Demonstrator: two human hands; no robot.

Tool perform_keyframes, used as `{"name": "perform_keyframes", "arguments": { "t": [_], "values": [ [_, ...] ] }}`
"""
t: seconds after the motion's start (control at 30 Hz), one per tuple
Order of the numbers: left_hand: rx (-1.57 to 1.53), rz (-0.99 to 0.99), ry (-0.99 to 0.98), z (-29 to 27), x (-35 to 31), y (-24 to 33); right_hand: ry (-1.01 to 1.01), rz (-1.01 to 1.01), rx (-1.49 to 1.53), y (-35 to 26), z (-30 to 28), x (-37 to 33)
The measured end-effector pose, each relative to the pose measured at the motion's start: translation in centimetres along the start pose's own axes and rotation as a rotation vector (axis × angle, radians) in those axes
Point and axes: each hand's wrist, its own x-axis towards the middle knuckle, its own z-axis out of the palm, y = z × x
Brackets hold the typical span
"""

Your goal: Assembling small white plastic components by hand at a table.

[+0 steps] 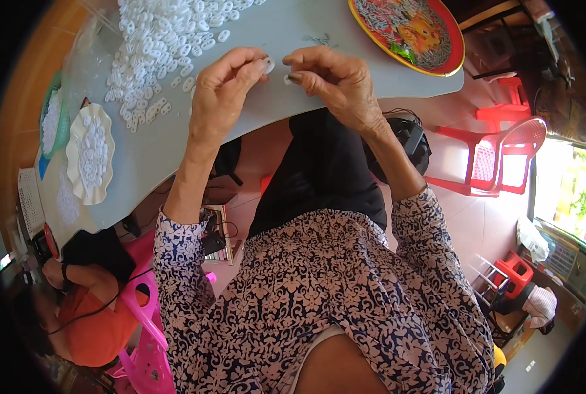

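My left hand (221, 92) pinches a small white round plastic piece (269, 65) between thumb and forefinger, just above the grey table (175, 144). My right hand (335, 79) faces it a short gap away, fingertips closed on another tiny white piece (287, 79). A big heap of small white plastic rings (155, 46) lies on the table to the left of my left hand.
A red round tray (408, 33) with patterned inside sits at the table's far right. A cream scalloped dish (91, 154) and a green basket (51, 121), both with white pieces, stand at the left. Red plastic chairs (503, 151) are on the right; another person (86, 308) sits lower left.
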Motion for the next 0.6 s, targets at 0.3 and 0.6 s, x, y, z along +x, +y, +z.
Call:
{"name": "perform_keyframes", "arguments": {
  "t": [0.3,0.6],
  "values": [
    [-0.346,-0.129,-0.065,1.2,1.0,0.1,0.049,-0.090,0.110,0.6,0.0,0.1],
    [-0.094,-0.015,-0.064,1.5,0.2,0.2,0.064,-0.064,0.015,0.5,-0.1,-0.1]
  ]
}}
